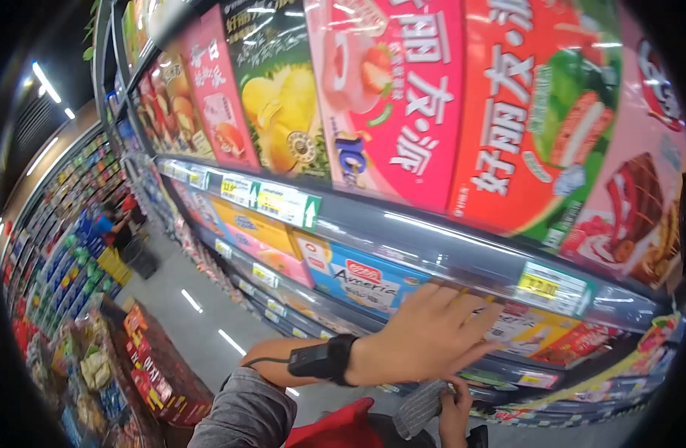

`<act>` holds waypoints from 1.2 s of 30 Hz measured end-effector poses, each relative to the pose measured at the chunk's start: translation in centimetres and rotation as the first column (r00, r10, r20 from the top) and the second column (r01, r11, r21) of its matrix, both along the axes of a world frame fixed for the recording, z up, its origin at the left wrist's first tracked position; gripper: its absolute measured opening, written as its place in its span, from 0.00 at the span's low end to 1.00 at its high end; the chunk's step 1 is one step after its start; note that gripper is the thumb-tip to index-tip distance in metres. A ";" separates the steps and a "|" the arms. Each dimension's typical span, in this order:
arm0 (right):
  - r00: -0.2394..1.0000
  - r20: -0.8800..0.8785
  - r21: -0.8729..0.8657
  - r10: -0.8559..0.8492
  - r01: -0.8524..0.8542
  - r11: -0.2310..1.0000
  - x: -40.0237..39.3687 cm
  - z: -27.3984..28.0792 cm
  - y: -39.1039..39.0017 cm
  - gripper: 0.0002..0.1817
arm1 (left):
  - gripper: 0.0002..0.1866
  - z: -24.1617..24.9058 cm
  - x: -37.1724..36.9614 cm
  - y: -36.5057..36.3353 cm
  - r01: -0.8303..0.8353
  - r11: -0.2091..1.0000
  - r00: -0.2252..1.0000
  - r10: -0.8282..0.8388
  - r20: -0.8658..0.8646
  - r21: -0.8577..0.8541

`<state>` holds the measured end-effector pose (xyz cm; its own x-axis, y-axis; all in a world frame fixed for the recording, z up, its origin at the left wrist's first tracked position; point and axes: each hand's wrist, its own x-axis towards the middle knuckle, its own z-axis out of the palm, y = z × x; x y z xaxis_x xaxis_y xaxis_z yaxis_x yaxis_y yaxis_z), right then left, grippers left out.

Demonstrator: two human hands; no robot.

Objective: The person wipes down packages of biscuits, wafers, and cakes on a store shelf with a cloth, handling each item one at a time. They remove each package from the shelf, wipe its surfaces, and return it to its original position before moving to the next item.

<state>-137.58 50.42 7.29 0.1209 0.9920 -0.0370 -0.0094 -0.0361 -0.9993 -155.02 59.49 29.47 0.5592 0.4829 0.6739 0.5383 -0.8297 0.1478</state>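
Observation:
My left hand, with a black strap and small device on its wrist, reaches from the lower left to the shelf below the large boxes. Its fingers are spread over the fronts of a blue "America" box and a yellow box; whether it touches them is unclear. Lower down, near my body, my right hand has its fingers curled at the edge of a grey ribbed item.
Large pink and red boxes line the upper shelf, above a rail with price tags. Goods fill a display at the lower left. Down the aisle are a person and a dark bin.

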 end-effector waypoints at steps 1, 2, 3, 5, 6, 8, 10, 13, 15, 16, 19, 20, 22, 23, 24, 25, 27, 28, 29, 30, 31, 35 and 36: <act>0.993 -0.103 -0.036 0.056 -0.060 0.998 -0.8 -0.3 0.8 0.16 | 0.25 -1.1 -1.3 -0.5 0.036 0.999 0.999 -0.036 0.029 -0.012; 0.973 -0.207 -0.074 0.101 -0.118 0.990 -1.8 -0.6 1.4 0.17 | 0.24 -2.3 -2.8 -1.0 0.075 0.997 0.995 -0.074 0.061 -0.028; 0.941 -0.309 -0.110 0.139 -0.181 0.977 -2.7 -1.0 1.7 0.18 | 0.22 -3.7 -4.3 -1.7 0.111 0.993 0.990 -0.106 0.096 -0.044; 0.895 -0.402 -0.128 0.194 -0.265 0.956 -4.8 -1.3 1.9 0.20 | 0.19 -7.8 -7.4 -3.4 0.089 0.981 0.966 -0.043 0.255 -0.172; 0.869 -0.446 -0.127 0.213 -0.298 0.946 -6.1 -1.2 2.1 0.22 | 0.18 -10.5 -9.2 -4.5 0.061 0.975 0.952 0.008 0.306 -0.214; 0.864 -0.456 -0.199 0.215 -0.334 0.921 -9.1 -0.5 2.1 0.24 | 0.16 -15.9 -12.4 -7.5 0.019 0.848 0.877 0.241 0.417 -0.529; 0.837 -0.501 -0.248 0.219 -0.382 0.890 -12.2 -1.0 2.3 0.25 | 0.20 -20.0 -15.5 -9.5 -0.012 0.730 0.810 0.408 0.422 -0.683; 0.754 -0.620 -0.308 0.216 -0.487 0.817 -17.4 -3.4 2.5 0.24 | 0.27 -22.8 -19.9 -11.1 -0.170 0.628 0.764 0.571 0.300 -0.760; 0.690 -0.688 -0.332 0.223 -0.573 0.749 -22.1 -2.6 3.3 0.23 | 0.31 -23.5 -23.5 -10.7 -0.048 0.508 0.691 0.638 0.339 -0.860; 0.676 -0.720 -0.336 0.160 -0.540 0.771 -24.7 -2.1 3.2 0.22 | 0.33 -24.0 -25.7 -10.6 0.171 0.384 0.606 0.686 0.404 -0.908; 0.708 -0.642 -0.201 0.293 -0.525 0.827 -32.2 -0.9 3.4 0.23 | 0.30 -26.4 -32.7 -9.2 0.690 0.190 0.307 0.796 0.521 -0.698; 0.753 -0.532 -0.147 0.386 -0.531 0.834 -34.1 -1.8 3.5 0.24 | 0.29 -25.4 -34.5 -8.7 0.731 0.215 0.239 0.808 0.538 -0.647; 0.782 -0.408 -0.119 0.472 -0.558 0.821 -37.6 -1.2 3.7 0.26 | 0.22 -24.2 -37.0 -8.2 0.677 0.307 0.153 0.831 0.535 -0.669; 0.790 -0.346 -0.107 0.506 -0.569 0.815 -39.0 -0.6 3.8 0.26 | 0.22 -23.5 -37.8 -8.2 0.610 0.324 0.204 0.818 0.538 -0.723; 0.806 -0.327 -0.126 0.493 -0.555 0.822 -40.1 -0.8 3.8 0.27 | 0.21 -22.7 -38.8 -8.2 0.538 0.338 0.260 0.805 0.533 -0.772; 0.815 -0.312 -0.127 0.488 -0.545 0.829 -40.7 -0.8 3.6 0.27 | 0.21 -22.1 -39.8 -8.0 0.459 0.351 0.320 0.791 0.521 -0.816; 0.836 -0.291 -0.127 0.466 -0.516 0.847 -41.8 -0.8 3.3 0.27 | 0.20 -22.2 -41.9 -7.7 0.374 0.371 0.430 0.743 0.513 -0.850; 0.849 -0.307 -0.126 0.430 -0.484 0.866 -42.2 -1.0 3.2 0.25 | 0.20 -22.3 -42.8 -7.5 0.331 0.383 0.485 0.715 0.503 -0.863; 0.862 -0.321 -0.128 0.393 -0.450 0.884 -42.5 -1.2 2.9 0.24 | 0.20 -22.5 -43.5 -7.2 0.379 0.402 0.479 0.686 0.548 -0.834; 0.873 -0.332 -0.131 0.357 -0.418 0.899 -42.8 -1.0 2.8 0.23 | 0.19 -22.6 -44.2 -6.9 0.429 0.419 0.467 0.656 0.593 -0.800; 0.882 -0.346 -0.144 0.320 -0.387 0.911 -43.2 -0.7 2.6 0.23 | 0.19 -22.8 -44.5 -6.6 0.478 0.436 0.445 0.628 0.638 -0.763; 0.915 -0.357 -0.140 0.189 -0.253 0.957 -43.8 -0.5 2.1 0.24 | 0.19 -23.5 -45.0 -5.7 0.468 0.419 0.465 0.632 0.620 -0.778; 0.922 -0.356 -0.127 0.151 -0.207 0.970 -44.0 -0.7 2.1 0.24 | 0.19 -23.4 -44.7 -5.6 0.487 0.408 0.449 0.641 0.622 -0.772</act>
<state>-181.56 52.49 6.60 -0.1064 0.9734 -0.2031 -0.3276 -0.2272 -0.9171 -199.74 53.90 6.05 -0.0189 0.9936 -0.1117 -0.2733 0.1023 0.9565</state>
